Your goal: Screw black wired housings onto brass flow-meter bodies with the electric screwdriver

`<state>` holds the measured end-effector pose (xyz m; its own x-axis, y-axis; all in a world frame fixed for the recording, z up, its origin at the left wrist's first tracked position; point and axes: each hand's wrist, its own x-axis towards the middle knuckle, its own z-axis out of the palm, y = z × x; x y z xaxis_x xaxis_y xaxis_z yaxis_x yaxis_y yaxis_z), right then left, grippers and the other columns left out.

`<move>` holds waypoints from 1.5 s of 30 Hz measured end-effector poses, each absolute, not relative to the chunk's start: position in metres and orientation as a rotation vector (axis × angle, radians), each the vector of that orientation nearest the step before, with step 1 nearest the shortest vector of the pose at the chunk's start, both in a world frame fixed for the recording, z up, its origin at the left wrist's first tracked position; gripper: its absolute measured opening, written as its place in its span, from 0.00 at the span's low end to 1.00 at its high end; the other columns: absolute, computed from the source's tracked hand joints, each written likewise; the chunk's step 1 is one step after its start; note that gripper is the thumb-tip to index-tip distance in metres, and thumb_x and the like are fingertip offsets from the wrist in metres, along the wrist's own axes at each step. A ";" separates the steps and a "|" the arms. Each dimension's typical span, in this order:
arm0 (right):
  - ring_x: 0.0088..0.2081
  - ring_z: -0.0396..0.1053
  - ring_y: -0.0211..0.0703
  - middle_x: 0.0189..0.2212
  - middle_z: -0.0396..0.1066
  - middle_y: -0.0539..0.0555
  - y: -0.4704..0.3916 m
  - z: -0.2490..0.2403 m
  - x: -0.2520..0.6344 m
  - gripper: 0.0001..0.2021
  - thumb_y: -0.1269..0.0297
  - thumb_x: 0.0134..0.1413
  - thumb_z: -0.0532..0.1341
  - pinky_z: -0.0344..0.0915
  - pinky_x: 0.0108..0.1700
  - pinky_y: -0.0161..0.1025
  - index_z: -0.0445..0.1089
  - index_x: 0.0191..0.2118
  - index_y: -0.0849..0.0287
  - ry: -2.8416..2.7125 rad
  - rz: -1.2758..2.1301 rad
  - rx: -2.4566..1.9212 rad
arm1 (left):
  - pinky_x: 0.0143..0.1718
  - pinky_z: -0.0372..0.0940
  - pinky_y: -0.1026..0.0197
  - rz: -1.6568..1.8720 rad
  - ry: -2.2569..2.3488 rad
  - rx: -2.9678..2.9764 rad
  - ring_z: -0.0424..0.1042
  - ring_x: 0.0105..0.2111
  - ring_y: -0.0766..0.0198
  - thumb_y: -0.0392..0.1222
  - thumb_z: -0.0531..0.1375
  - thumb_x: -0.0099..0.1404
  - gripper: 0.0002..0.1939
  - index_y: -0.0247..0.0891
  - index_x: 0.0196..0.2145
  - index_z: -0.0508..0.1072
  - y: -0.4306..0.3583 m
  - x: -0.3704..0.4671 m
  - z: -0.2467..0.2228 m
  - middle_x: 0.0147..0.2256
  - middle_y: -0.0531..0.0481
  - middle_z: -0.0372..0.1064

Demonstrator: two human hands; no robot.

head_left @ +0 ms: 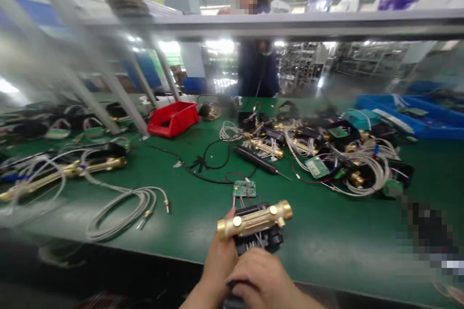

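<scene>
A brass pipe body (255,221) with a black housing is held in my left hand (221,256), over the front edge of the green bench. Thin wires run from it to a small green circuit board (244,188) lying just behind. My right hand (264,273) is closed around a dark object (234,301) at the bottom of the view, close below the black housing; what that object is cannot be made out. A black screwdriver-like tool (257,159) with a thin shaft lies on the bench beyond the board.
A red bin (173,119) stands at the back left. Coiled grey cables (121,212) and brass parts (96,166) lie left, with more assemblies (300,142) at right. A blue tray (431,116) is back right. A person (258,67) stands behind the shelf (290,23).
</scene>
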<state>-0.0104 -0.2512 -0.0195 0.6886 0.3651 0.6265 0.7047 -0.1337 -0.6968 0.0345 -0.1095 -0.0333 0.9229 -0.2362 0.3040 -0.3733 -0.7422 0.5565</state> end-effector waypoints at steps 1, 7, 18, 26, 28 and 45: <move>0.34 0.69 0.40 0.31 0.74 0.54 -0.259 -0.020 -0.011 0.08 0.69 0.59 0.54 0.65 0.37 0.37 0.71 0.38 0.60 -0.822 -0.441 -1.825 | 0.54 0.63 0.45 0.275 -0.453 2.452 0.63 0.55 0.52 0.38 0.54 0.60 0.33 0.38 0.62 0.49 -0.107 0.032 -0.036 0.55 0.39 0.60; 0.34 0.64 0.45 0.32 0.70 0.57 -0.294 -0.013 -0.015 0.13 0.71 0.65 0.48 0.62 0.36 0.39 0.70 0.41 0.63 -0.826 -0.613 -2.294 | 0.59 0.57 0.43 0.366 -0.571 2.479 0.55 0.59 0.44 0.44 0.65 0.45 0.52 0.32 0.63 0.45 -0.115 0.026 -0.042 0.60 0.33 0.52; 0.31 0.64 0.47 0.31 0.70 0.57 -0.285 0.004 -0.014 0.13 0.82 0.48 0.52 0.56 0.32 0.42 0.70 0.36 0.64 -0.937 -0.751 -2.737 | 0.57 0.59 0.39 0.444 -0.596 2.444 0.57 0.58 0.43 0.44 0.64 0.47 0.47 0.32 0.61 0.48 -0.116 0.024 -0.037 0.59 0.32 0.53; 0.32 0.65 0.48 0.35 0.71 0.56 -0.289 0.005 -0.013 0.14 0.80 0.42 0.58 0.59 0.30 0.43 0.71 0.37 0.63 -1.027 -0.654 -2.835 | 0.58 0.58 0.40 0.427 -0.573 2.457 0.56 0.58 0.43 0.45 0.65 0.46 0.47 0.33 0.61 0.50 -0.116 0.025 -0.037 0.59 0.33 0.53; 0.33 0.66 0.48 0.35 0.71 0.55 -0.288 0.007 -0.013 0.14 0.79 0.41 0.60 0.61 0.30 0.42 0.71 0.38 0.62 -1.001 -0.572 -2.851 | 0.58 0.58 0.40 0.441 -0.571 2.459 0.57 0.58 0.44 0.44 0.65 0.47 0.47 0.32 0.61 0.49 -0.118 0.027 -0.037 0.59 0.33 0.53; 0.28 0.75 0.45 0.30 0.77 0.49 -0.294 0.020 -0.003 0.20 0.74 0.52 0.53 0.60 0.24 0.33 0.73 0.43 0.42 -0.509 0.138 -2.904 | 0.61 0.54 0.52 1.106 -1.386 2.316 0.63 0.54 0.59 0.32 0.52 0.63 0.18 0.30 0.50 0.68 -0.085 0.009 -0.054 0.49 0.46 0.70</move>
<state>-0.0031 -0.2943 0.0195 0.9368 0.3451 -0.0584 0.3275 -0.9231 -0.2015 0.0088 -0.0855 -0.0539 0.2702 -0.6609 0.7001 -0.8295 -0.5290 -0.1792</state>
